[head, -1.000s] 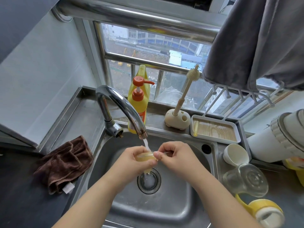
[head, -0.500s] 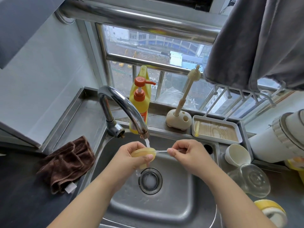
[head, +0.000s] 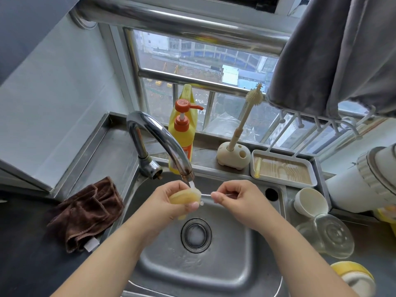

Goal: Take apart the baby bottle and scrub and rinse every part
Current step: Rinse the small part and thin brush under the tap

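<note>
Head view: over the sink, under the tap, the left hand clasped a yellowish teat; the right hand pinched a thin brush poking into it.

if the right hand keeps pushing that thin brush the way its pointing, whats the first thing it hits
The right hand pinches the thin brush, whose tip points left at the yellowish teat held in the left hand. Going straight on, it would meet the teat first, likely its opening, though depth there is unclear.
</note>
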Motion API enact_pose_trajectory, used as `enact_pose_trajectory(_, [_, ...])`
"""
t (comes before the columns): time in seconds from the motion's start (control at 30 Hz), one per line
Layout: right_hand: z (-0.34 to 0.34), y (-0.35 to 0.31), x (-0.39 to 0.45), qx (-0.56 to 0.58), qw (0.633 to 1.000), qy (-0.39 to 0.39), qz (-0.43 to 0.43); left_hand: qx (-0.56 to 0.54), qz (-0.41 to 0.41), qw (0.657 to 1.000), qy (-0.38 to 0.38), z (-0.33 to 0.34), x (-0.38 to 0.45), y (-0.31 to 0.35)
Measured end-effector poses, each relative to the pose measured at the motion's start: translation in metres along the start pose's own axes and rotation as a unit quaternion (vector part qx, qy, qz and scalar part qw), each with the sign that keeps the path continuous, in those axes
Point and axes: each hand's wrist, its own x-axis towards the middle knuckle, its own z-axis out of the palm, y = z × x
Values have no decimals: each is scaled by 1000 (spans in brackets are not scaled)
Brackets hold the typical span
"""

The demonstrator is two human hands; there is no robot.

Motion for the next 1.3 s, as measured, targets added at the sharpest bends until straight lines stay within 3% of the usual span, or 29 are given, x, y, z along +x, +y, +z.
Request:
enact_pose_trajectory(0.2, [12,-6,3,-36,999,-9,-38,84,28,996,12,14,3,-4])
enact_pose_trajectory(0.67, [-6,7,7,-31,999,12,8,39,36,999,7,0,4,-10])
enact_pose_trajectory(1.3, [2,-3,5,-13,1000,-3,-13,27,24,999,0,7,5,-1])
